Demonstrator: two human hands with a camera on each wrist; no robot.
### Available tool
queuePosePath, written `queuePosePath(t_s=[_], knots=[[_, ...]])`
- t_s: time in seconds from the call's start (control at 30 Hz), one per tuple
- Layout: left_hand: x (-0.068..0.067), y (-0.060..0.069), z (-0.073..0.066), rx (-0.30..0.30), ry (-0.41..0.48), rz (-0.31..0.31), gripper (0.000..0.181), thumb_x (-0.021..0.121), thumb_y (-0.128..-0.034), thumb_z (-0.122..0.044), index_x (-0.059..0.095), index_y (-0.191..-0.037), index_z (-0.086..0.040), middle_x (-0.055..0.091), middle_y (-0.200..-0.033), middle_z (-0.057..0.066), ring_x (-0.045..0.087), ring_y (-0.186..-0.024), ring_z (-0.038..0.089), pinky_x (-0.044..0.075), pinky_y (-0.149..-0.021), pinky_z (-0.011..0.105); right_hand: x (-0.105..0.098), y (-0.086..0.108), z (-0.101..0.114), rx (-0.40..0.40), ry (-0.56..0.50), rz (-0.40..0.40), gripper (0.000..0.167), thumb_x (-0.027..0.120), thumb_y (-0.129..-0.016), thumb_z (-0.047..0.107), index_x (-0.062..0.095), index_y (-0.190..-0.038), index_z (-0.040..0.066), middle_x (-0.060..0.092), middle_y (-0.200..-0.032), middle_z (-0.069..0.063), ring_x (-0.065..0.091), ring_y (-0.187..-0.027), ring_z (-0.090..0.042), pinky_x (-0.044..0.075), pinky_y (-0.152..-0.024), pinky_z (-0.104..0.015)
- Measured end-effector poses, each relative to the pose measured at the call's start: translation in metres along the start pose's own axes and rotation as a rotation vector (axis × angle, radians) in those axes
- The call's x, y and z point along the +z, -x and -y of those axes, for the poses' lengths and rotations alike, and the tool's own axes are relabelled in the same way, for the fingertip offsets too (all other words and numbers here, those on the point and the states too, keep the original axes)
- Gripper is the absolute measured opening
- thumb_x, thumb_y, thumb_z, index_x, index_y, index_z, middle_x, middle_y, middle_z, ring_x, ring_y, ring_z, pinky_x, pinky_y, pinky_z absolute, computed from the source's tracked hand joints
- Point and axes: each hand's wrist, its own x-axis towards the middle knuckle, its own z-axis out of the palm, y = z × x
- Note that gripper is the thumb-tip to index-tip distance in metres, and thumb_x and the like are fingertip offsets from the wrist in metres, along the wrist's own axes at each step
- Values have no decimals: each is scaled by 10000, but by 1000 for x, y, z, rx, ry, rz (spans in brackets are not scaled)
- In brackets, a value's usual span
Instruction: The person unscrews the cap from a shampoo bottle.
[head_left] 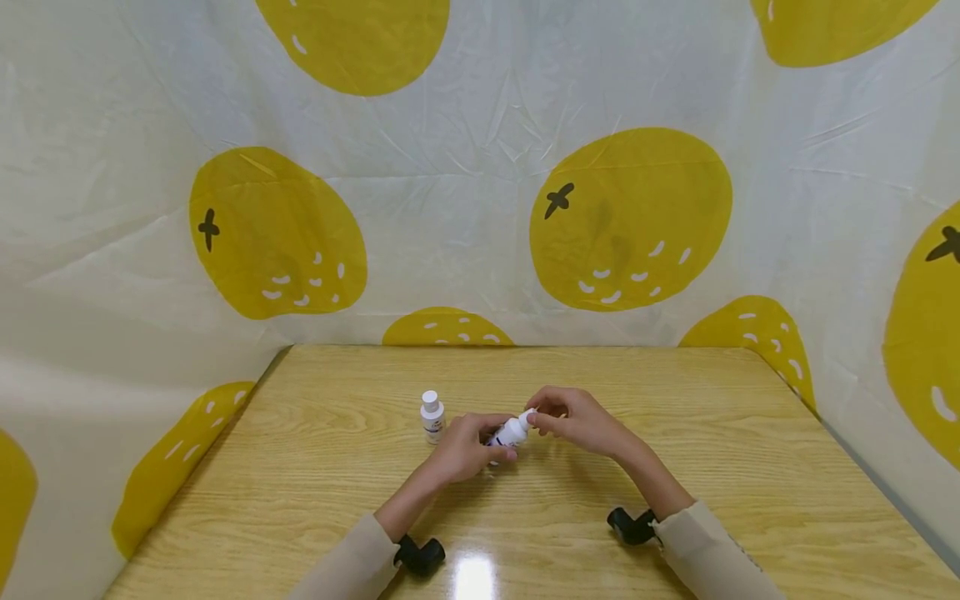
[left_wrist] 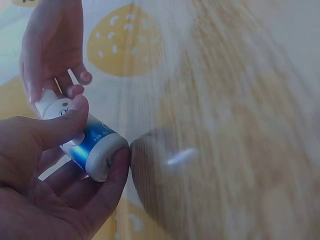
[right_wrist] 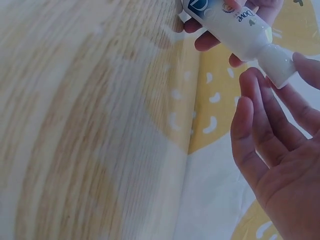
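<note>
A small white bottle (head_left: 513,432) with a blue lower part and Dove lettering lies tilted between the hands, its cap pointing right in the head view. The left hand (head_left: 467,450) grips the body, with the thumb across its side and a finger at the base in the left wrist view. Thumb and index finger of the right hand (head_left: 573,421) pinch the white cap (right_wrist: 276,65); its other fingers are bent loosely beside it. A second white bottle (head_left: 432,420), capped, stands upright on the table just left of the left hand.
The wood-grain table (head_left: 360,492) reaches back to a white curtain (head_left: 465,233) printed with yellow fruit shapes. Black devices (head_left: 420,556) are strapped at both wrists, by the beige sleeves (head_left: 347,562).
</note>
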Motion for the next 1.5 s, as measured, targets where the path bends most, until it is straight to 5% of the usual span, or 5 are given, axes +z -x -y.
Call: queuePosePath(t_s=[0.43, 0.77, 1.27, 1.5], knots=[[0, 0, 0, 13, -4, 4, 359, 817, -896, -224, 755, -1249, -223, 770, -1113, 3, 653, -920, 93, 520, -768, 269, 0, 1, 0, -55, -6, 15, 259, 688, -999, 174, 692, -1218, 36, 728, -1037, -166, 693, -877, -386, 541, -700, -261], [1, 1, 1, 15, -7, 0, 381, 820, -891, -230, 747, -1264, -224, 770, -1125, 9, 671, -916, 89, 526, -762, 273, 0, 1, -2, -15, 19, -18, 201, 652, -1030, 263, 722, -1094, 86, 730, -986, -205, 696, -844, -341, 568, -691, -365], [1, 0, 1, 28, -20, -11, 368, 831, -881, -233, 756, -1241, -223, 767, -1102, -2, 644, -901, 102, 505, -759, 268, 0, 0, -2, -40, -11, 19, 335, 669, -1020, 227, 652, -1260, -6, 730, -1012, -178, 697, -876, -405, 583, -708, -393], [1, 0, 1, 25, -9, -6, 351, 826, -886, -229, 759, -1231, -231, 766, -1104, -8, 648, -902, 99, 508, -756, 264, 0, 0, -4, -22, 6, 2, 209, 633, -1043, 259, 713, -1123, 82, 737, -992, -190, 700, -864, -342, 581, -723, -449]])
